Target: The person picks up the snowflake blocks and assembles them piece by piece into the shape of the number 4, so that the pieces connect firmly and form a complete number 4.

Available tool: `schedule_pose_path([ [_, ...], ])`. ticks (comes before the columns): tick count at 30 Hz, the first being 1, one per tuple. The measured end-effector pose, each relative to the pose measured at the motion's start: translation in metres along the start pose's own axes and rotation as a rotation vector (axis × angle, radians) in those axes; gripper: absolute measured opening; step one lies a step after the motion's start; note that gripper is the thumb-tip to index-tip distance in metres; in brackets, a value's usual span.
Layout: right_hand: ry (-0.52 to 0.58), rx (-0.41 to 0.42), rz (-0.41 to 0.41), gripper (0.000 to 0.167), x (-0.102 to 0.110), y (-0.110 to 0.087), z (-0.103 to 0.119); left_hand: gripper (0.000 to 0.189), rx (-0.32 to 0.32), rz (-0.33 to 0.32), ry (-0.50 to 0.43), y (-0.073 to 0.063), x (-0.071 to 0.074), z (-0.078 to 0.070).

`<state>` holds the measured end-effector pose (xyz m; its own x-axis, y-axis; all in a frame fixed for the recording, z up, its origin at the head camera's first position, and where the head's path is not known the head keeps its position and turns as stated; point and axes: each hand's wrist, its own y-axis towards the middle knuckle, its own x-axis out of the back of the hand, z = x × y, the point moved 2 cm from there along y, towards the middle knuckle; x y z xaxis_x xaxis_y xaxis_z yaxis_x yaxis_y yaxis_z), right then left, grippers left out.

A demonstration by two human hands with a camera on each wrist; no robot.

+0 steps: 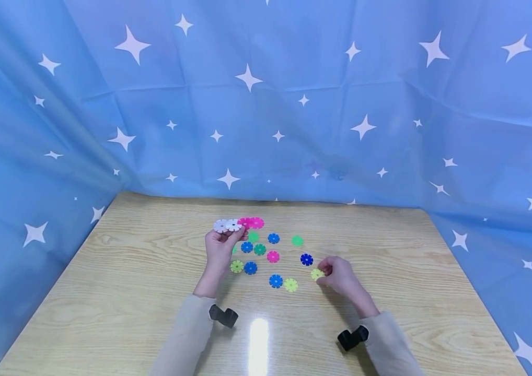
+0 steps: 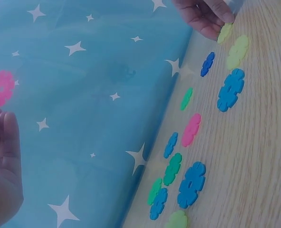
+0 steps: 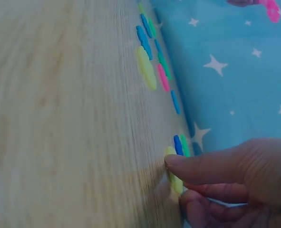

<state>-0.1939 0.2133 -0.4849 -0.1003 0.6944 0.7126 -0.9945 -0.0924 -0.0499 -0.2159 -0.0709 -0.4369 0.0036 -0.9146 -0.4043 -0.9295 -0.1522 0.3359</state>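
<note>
My left hand (image 1: 219, 249) holds up a row of joined snowflake discs, flat notched plastic rounds. White discs (image 1: 220, 225) form its left end and pink discs (image 1: 257, 223) its right. In the left wrist view only the pink end (image 2: 1, 89) shows above my fingers. At the right of the scattered pieces, my right hand (image 1: 341, 275) pinches a yellow snowflake disc (image 3: 176, 183) by its edge, thumb on one side and fingertips behind, low over the tabletop. A dark blue disc (image 1: 307, 259) lies just beyond that hand. Another yellow disc (image 1: 291, 285) lies to its left.
Loose discs lie flat on the wooden table (image 1: 106, 292) between my hands: several blue ones (image 1: 276, 281), a pink one (image 1: 273, 256), green ones (image 1: 297, 241) and a yellow-green one (image 1: 236, 266). A blue star-patterned curtain (image 1: 294, 130) hangs along the table's back and side edges.
</note>
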Motion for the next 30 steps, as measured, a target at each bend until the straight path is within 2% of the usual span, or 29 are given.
schedule_pose_path([
  [6,-0.065,-0.001,0.025,0.030,0.003,0.002,0.004,0.023,0.015,-0.004,0.001,-0.001,0.000,0.001],
  [13,0.040,0.007,-0.012,0.021,0.006,0.001,0.001,0.024,0.018,-0.003,-0.010,-0.001,0.000,0.002],
  [19,0.088,0.029,-0.046,0.011,0.008,-0.001,0.003,0.021,0.030,-0.005,0.012,-0.002,0.000,0.002],
  [24,0.189,0.075,-0.076,0.006,0.012,-0.001,0.016,0.016,0.054,-0.006,0.043,-0.003,-0.002,0.003],
  [30,0.299,0.149,-0.118,0.007,0.018,-0.004,0.044,0.017,0.060,-0.009,0.046,-0.004,-0.005,0.005],
])
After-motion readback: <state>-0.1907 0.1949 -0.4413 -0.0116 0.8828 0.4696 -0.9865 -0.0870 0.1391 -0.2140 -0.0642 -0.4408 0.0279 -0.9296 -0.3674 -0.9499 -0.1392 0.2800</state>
